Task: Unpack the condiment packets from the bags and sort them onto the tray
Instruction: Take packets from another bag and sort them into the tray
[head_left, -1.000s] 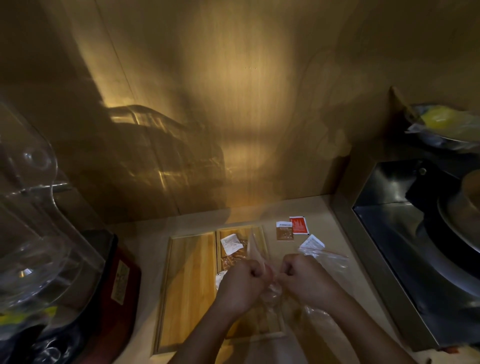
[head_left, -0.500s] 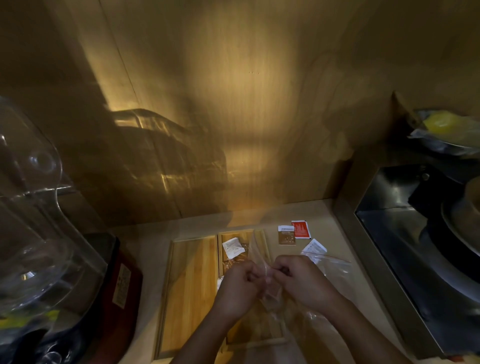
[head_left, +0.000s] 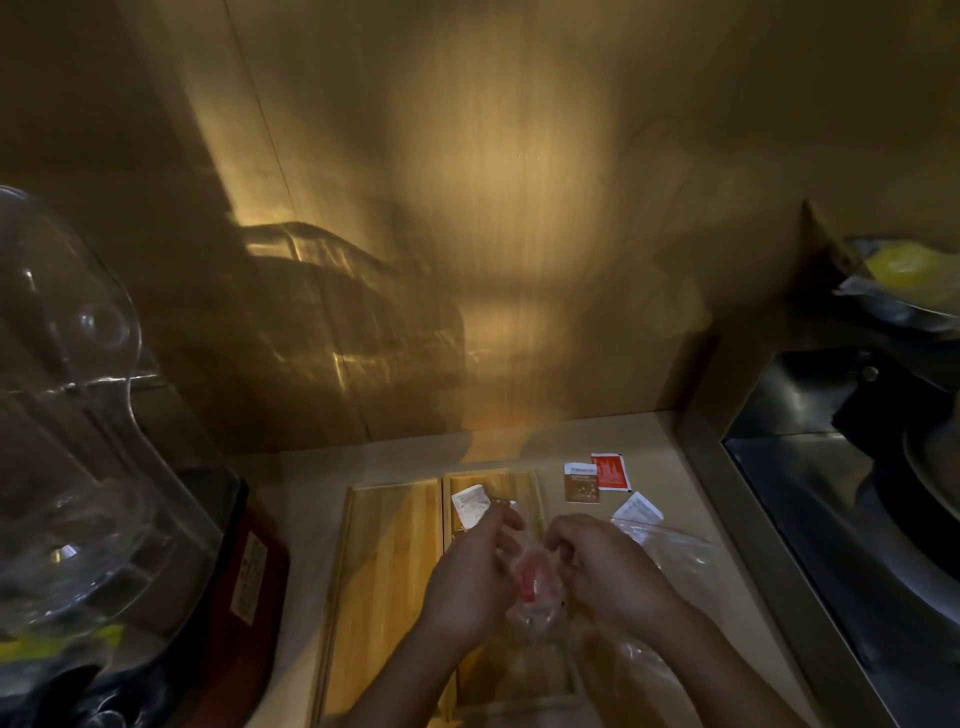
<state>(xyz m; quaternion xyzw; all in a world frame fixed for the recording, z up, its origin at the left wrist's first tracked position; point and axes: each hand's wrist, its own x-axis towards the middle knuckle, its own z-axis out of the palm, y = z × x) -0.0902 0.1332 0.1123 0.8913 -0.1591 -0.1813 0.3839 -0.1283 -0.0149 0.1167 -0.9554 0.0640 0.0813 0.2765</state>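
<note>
Clear plastic bag (head_left: 535, 592) with red packet (head_left: 531, 574) inside; our left hand (head_left: 470, 577) and right hand (head_left: 605, 569) pinch it above wooden tray (head_left: 387, 561).

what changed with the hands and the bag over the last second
The left hand and right hand went from tight fists pressed together to fingers loosened and slightly apart, holding the clear bag open between them; something red now shows inside. The three packets on the counter and the wooden tray stayed put.
</note>
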